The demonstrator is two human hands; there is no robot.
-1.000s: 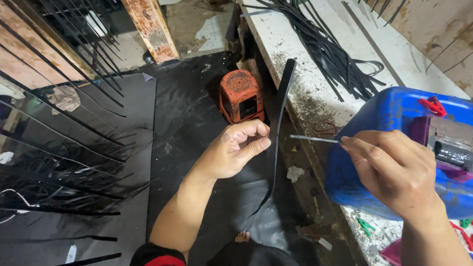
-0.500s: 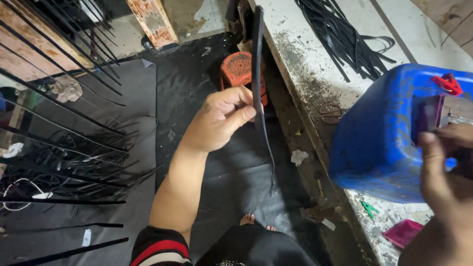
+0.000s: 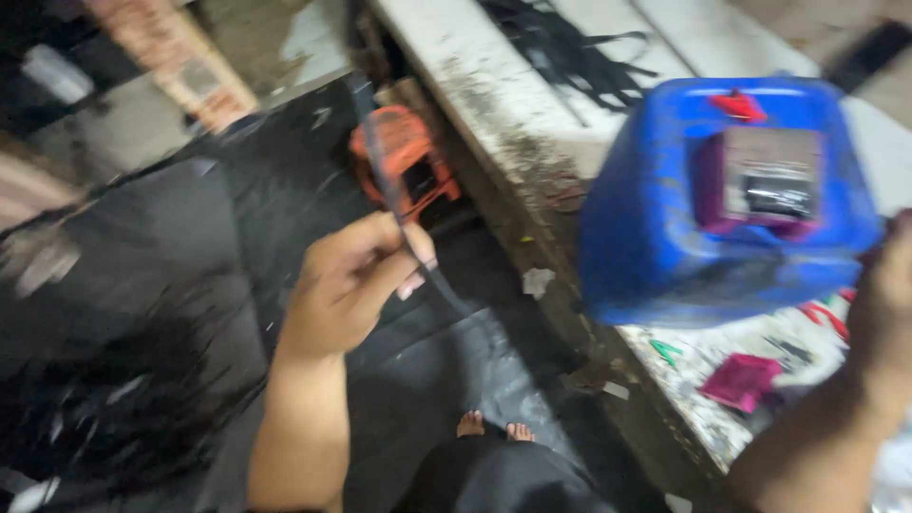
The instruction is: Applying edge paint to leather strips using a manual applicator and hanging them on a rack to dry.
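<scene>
Both arms are bare from the wrist up, with no sleeves on them. The left hand [image 3: 351, 285] wears no glove, ring or watch. The right hand [image 3: 888, 304] is bare too and only partly shows at the edge. The legs are covered in dark black cloth. The toes [image 3: 494, 425] are bare, with no shoes.

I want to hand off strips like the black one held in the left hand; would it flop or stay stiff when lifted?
Probably floppy: the black strip, pinched in the left hand, bends above and below the fingers rather than standing straight. It looks thin and narrow, so likely light for its length. The blur hides its surface, so slipperiness cannot be judged.
</scene>
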